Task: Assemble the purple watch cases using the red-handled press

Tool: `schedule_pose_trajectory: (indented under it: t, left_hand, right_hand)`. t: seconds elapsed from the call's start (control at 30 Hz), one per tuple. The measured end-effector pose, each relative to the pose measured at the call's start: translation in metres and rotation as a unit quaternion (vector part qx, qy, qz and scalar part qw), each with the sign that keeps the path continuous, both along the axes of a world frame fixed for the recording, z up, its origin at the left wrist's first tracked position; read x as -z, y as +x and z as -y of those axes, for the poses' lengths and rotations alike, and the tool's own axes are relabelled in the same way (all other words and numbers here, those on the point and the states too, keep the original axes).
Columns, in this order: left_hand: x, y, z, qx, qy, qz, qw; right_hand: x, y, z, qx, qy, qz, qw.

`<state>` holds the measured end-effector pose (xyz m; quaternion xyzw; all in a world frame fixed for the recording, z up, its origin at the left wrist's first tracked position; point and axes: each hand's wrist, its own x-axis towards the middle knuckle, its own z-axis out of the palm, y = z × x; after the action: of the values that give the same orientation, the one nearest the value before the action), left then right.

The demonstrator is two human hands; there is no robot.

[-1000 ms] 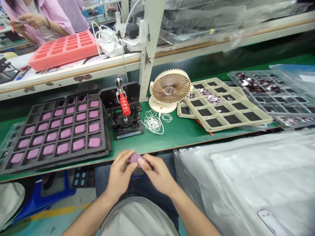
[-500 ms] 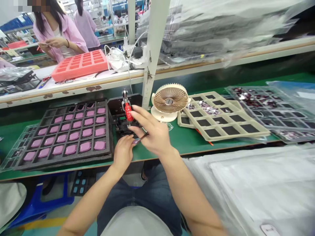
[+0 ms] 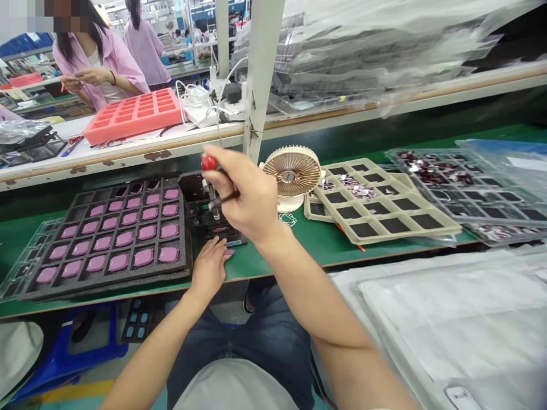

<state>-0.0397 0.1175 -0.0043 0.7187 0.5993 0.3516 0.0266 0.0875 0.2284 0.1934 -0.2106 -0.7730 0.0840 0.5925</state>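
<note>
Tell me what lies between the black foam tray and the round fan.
In the head view, a black hand press, partly behind the right hand.

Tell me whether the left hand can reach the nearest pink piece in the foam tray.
Probably yes: the left hand lies beside the tray, nothing between it and the nearest pink piece.

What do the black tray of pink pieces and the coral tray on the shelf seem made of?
The black tray looks like foam, its cut edges dull and matte. The coral tray seems foam too, matte with no shine.
</note>
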Motion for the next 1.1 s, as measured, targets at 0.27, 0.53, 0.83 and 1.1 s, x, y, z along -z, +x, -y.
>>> schedule_pose_trajectory:
  t: [0.27, 0.53, 0.83, 1.1]
  left_hand:
    - [-0.002, 0.006, 0.027, -0.048, 0.075, 0.074, 0.993]
    - [0.002, 0.023, 0.054, -0.117, 0.122, 0.106, 0.980]
    - [-0.012, 0.017, 0.010, -0.154, 0.147, 0.078, 0.974]
    - [-0.004, 0.002, -0.051, -0.134, 0.091, 0.049, 0.986]
  right_hand:
    - [0.089, 0.022, 0.020, 0.081, -0.179, 0.133, 0.971]
    - [0.167, 0.003, -0.014, 0.018, -0.202, 0.361, 0.910]
    - [0.161, 0.028, -0.008, 0.035, -0.183, 0.344, 0.920]
    - [0.138, 0.072, 0.034, 0.143, -0.235, 0.207, 0.939]
